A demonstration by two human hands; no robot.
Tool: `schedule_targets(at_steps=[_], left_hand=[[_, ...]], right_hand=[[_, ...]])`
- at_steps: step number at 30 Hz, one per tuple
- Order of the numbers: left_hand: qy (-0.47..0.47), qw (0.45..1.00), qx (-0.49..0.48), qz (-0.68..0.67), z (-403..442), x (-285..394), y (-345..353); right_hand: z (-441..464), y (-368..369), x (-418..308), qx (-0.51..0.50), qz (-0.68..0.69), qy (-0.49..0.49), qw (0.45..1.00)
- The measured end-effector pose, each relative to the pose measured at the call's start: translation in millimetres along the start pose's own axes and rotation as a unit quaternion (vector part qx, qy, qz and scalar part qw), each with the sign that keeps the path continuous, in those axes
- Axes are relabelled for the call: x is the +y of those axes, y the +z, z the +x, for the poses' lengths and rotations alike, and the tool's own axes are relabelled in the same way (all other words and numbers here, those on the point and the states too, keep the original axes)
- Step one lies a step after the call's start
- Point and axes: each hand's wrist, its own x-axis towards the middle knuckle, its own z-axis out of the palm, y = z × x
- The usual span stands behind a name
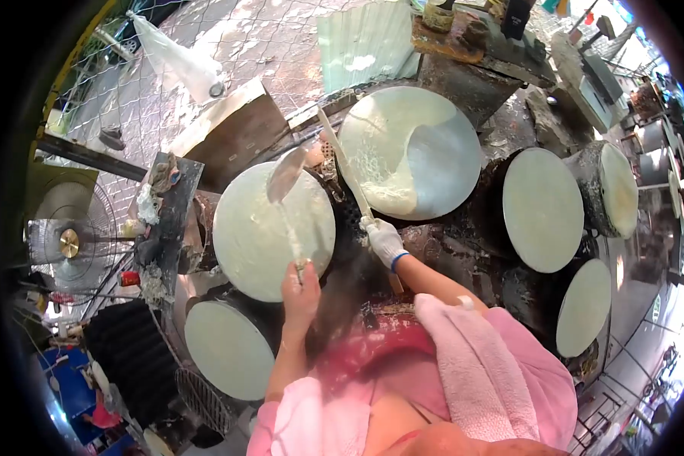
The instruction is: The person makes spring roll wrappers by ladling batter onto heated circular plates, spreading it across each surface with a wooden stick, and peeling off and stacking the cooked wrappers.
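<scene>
My bare left hand [301, 292] is closed round the handle of a ladle [285, 179], whose bowl is over the upper part of a round pale plate [243, 220]. My right hand [384, 239], in a white glove with a blue cuff, grips a long flat stick [343, 163]. The stick slants up along the left edge of a larger round plate [433, 114]. Pale, partly wrinkled batter [376, 133] lies on that plate's left and upper parts, and a smooth grey area [444, 171] shows at its right.
More round pale plates stand at the right [543, 209], far right [619, 190], lower right [584, 308] and lower left [229, 349]. A fan [69, 243] and a red can [130, 279] are at the left. A wooden box [235, 137] stands behind the plates.
</scene>
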Motion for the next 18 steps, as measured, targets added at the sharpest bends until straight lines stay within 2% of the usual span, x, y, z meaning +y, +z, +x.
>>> schedule_targets(at_steps=[2, 3, 4, 6, 8, 9, 11, 12, 13, 14, 18], left_hand=[[-0.05, 0.997, -0.008, -0.063, -5.8, -10.4, -23.1], [-0.067, 0.995, -0.009, -0.08, -10.3, -16.3, -31.2], [-0.083, 0.992, -0.009, -0.099, -15.0, -23.7, -37.9], [-0.056, 0.998, -0.013, -0.04, -20.4, -48.6, -52.4], [-0.049, 0.999, -0.008, 0.016, -25.4, -58.1, -55.8], [-0.045, 0.999, -0.005, 0.018, -28.2, -54.2, -53.5], [-0.051, 0.998, -0.009, -0.024, -32.6, -55.3, -46.8], [-0.053, 0.998, -0.009, -0.044, -33.7, -55.0, -41.2], [-0.094, 0.991, -0.015, -0.091, -37.4, -36.7, -34.5], [-0.101, 0.991, -0.011, -0.091, -39.0, -36.7, -30.7], [-0.127, 0.987, -0.013, -0.097, -45.4, -18.6, -12.1]], right_hand=[[7.5, 6.3, 18.6, 0.115, -0.124, -0.014, 0.986], [7.7, -0.3, 37.0, 0.149, -0.088, -0.022, 0.985], [-24.4, -17.6, 13.5, 0.187, -0.095, 0.006, 0.978], [-11.7, -44.2, 53.9, 0.243, -0.12, -0.008, 0.963], [-52.1, -62.5, 9.9, 0.233, 0.049, 0.068, 0.969], [-45.5, -67.2, 17.3, 0.197, 0.167, 0.089, 0.962], [-23.9, -65.4, 50.4, 0.141, -0.02, 0.022, 0.99], [-38.0, -62.3, 40.6, 0.125, -0.107, 0.0, 0.986], [-53.5, -59.1, 28.8, 0.113, -0.192, -0.024, 0.975], [-56.8, -62.9, 31.4, 0.133, -0.275, -0.006, 0.952], [-52.8, -131.1, 38.7, 0.253, -0.221, -0.015, 0.942]])
